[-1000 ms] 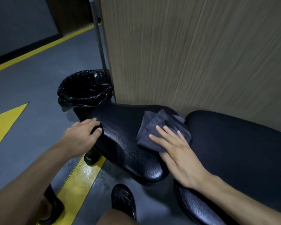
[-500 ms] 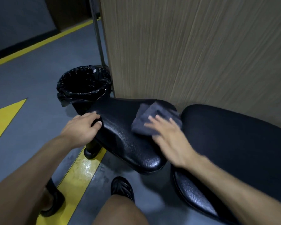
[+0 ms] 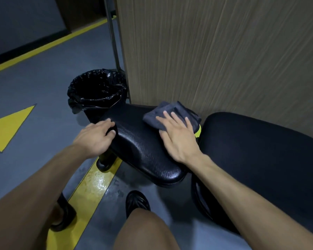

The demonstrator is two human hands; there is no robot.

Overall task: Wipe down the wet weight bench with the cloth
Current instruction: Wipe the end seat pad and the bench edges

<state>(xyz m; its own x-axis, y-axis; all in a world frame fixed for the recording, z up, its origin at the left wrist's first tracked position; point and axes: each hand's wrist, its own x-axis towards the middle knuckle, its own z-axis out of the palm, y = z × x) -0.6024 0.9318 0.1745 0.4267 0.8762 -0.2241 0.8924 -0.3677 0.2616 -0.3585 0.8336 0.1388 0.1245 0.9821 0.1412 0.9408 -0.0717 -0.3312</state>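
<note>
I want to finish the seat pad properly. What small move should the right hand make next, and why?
Probably draw the cloth toward the near end of the seat pad: the right hand presses it flat at the far end, the left hand steadies the edge, and the near part lies uncovered.

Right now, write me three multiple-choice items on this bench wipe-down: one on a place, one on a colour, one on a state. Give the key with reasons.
1. Where does the cloth lie?
A. in the bin
B. on the seat pad, at its far end by the wooden panel
C. on the floor

2. What colour is the cloth?
A. dark grey
B. white
C. red

3. How does the right hand meet the cloth?
A. it hangs clear above the cloth
B. it pinches one corner and lifts
C. it presses down with flat, straight fingers

Key: 1 B, the cloth rests on the seat pad close to the wooden panel, not in the bin. 2 A, the cloth shows dark grey against the black pad. 3 C, the fingers lie spread and straight on the cloth, while the left hand grips the pad's edge.
</note>
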